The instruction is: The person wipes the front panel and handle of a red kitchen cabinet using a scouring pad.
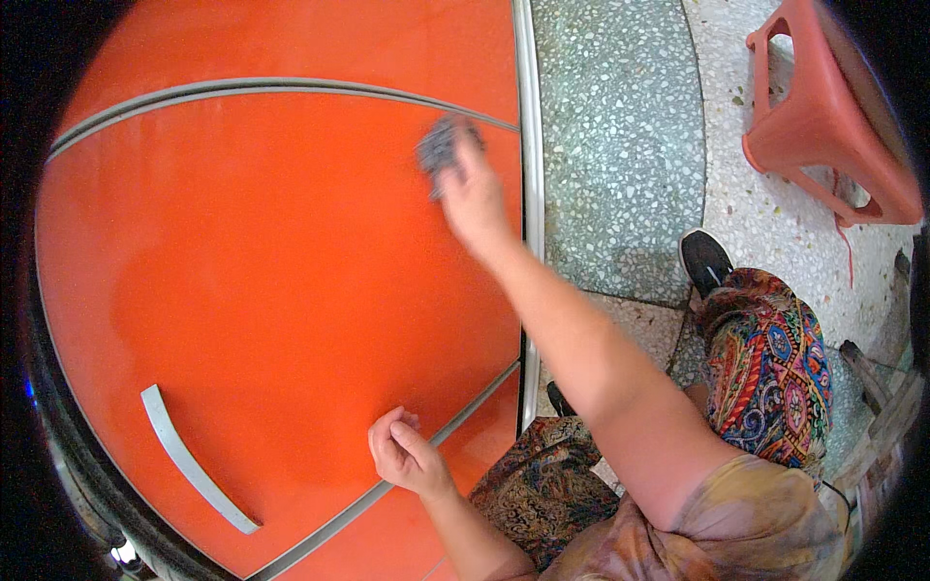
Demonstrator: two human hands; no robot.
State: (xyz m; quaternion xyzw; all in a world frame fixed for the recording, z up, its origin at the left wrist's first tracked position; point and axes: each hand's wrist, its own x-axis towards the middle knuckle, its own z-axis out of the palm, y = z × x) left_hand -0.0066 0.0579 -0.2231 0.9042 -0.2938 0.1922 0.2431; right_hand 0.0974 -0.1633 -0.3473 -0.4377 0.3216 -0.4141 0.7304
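Observation:
My right hand holds a grey cloth near the upper right corner of a glossy orange cabinet door. Hand and cloth are slightly blurred. My left hand is curled in front of the door's lower part, close to the grey trim strip; nothing shows in its fingers. Whether it touches the surface I cannot tell. A curved pale handle is fixed at the door's lower left.
A metal edge strip borders the door on the right. Beyond it lies a terrazzo floor with a red plastic stool. My shoe and patterned trousers are at right. Wooden bars stand at the lower right.

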